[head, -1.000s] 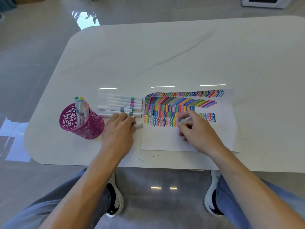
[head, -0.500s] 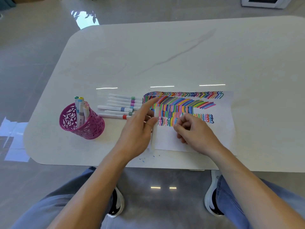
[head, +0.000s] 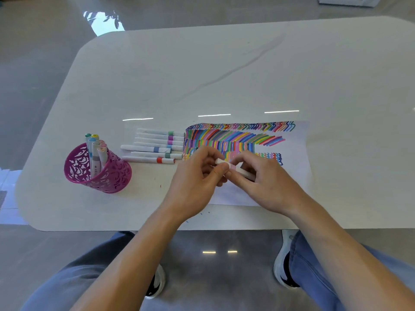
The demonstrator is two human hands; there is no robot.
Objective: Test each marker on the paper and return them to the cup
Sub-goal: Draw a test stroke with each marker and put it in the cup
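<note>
Both my hands meet over the left part of the white paper [head: 298, 153], which is covered in rows of coloured strokes. My left hand [head: 197, 180] pinches the white cap end of a marker [head: 221, 162], and my right hand [head: 267, 182] grips the marker's white barrel [head: 246, 173]; a pink band shows between the fingers. Whether the cap is fully seated is hidden. Several white markers [head: 157, 145] with coloured bands lie in a row left of the paper. A magenta openwork cup [head: 112, 176] at the left holds several markers [head: 96, 151] upright.
The white marble-look table [head: 224, 75] stretches far behind the paper. Its front edge runs just below my wrists, with my knees and shoes beneath it. Small ink specks dot the table near the front edge.
My left hand left the markers beside the cup and came right to the marker. My right hand lifted the marker off the strokes, and both hands now hold it together.
</note>
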